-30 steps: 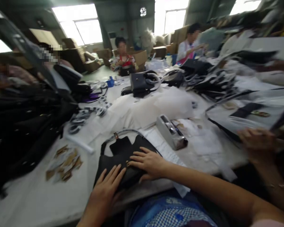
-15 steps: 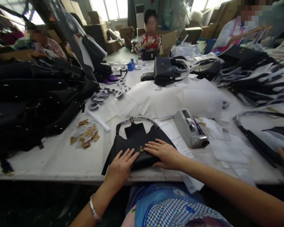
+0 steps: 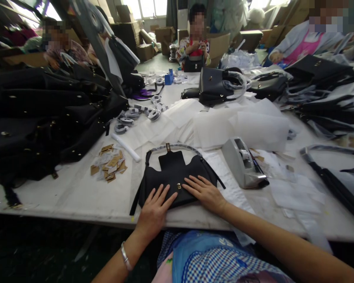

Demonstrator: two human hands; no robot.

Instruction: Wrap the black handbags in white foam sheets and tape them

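Observation:
A black handbag (image 3: 165, 177) lies on the table right in front of me, its flap tab pointing away and its wrapped handle arching behind it. On its front is a small gold clasp (image 3: 179, 186). My left hand (image 3: 156, 206) rests flat on the bag's lower left part, fingers spread. To the right of the clasp, my right hand (image 3: 205, 192) also lies flat on the bag with fingers apart. Neither hand grips anything. Beyond my right hand stands a grey tape dispenser (image 3: 238, 163).
Brown tags (image 3: 110, 161) are heaped to the left, near a white roll (image 3: 125, 147). Black bags (image 3: 26, 114) pile up at far left, more at right. White paper sheets (image 3: 212, 125) spread across the middle. Several people sit around the table (image 3: 70, 196).
The view has shifted slightly, so most things sit a little farther right. Both hands stay flat on the handbag. The co-worker at far right has lowered a hand.

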